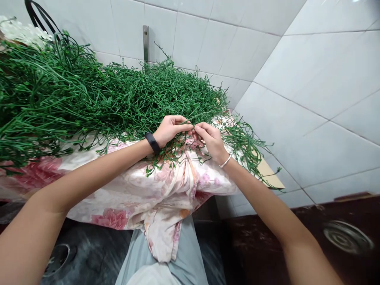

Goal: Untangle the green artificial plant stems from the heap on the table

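My left hand (174, 130), with a black band on its wrist, is closed in a pinch on a thin green branching stem. Close beside it, my right hand (210, 139) pinches the same stem, fingertips nearly touching those of the left; a white bracelet circles that wrist. Loose green stems (164, 156) lie under and around both hands on a floral cloth (142, 184). Just behind the hands, a long heap of green stems (118, 93) with small budlike tips spreads far to the left. A smaller bunch of stems (246, 144) hangs at the right end.
White flowers (25, 33) and a black strap (44, 16) show at the upper left. A tiled wall (208, 35) with a metal strip (145, 43) rises behind. A pale yellow board edge (271, 176) juts out at right. Below right is a blurred round metal object (347, 236).
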Action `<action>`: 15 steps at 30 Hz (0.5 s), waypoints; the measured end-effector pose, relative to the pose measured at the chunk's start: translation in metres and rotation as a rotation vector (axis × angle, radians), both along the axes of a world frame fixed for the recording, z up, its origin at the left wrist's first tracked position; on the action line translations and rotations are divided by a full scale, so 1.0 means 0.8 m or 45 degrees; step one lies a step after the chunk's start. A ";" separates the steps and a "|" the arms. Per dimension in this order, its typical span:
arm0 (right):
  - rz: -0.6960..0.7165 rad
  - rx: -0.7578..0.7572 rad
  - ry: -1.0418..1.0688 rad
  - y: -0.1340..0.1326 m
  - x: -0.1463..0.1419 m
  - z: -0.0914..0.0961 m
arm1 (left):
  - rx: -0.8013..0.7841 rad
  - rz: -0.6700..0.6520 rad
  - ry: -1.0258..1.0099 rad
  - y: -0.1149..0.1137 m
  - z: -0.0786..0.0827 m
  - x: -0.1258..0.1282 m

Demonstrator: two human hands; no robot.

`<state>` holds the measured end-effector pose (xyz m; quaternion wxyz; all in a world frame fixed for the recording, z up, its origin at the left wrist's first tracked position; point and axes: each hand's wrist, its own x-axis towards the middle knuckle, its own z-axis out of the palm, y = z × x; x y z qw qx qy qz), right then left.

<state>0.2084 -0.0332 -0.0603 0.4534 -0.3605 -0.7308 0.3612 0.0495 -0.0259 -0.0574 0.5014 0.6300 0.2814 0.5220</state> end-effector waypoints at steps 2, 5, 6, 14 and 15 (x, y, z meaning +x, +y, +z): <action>0.084 -0.205 0.135 0.003 -0.001 0.000 | -0.001 -0.006 0.004 0.001 -0.001 0.000; 0.191 -0.356 0.189 0.005 -0.002 -0.001 | -0.001 0.038 0.039 0.003 -0.002 -0.001; 0.201 -0.350 0.171 0.005 -0.002 -0.001 | -0.004 0.062 0.050 0.003 -0.002 -0.001; -0.053 0.450 -0.328 -0.003 -0.001 -0.008 | -0.031 0.154 0.124 0.002 0.002 -0.002; -0.071 0.526 -0.377 -0.004 0.000 -0.008 | -0.036 0.159 0.130 0.001 0.002 -0.002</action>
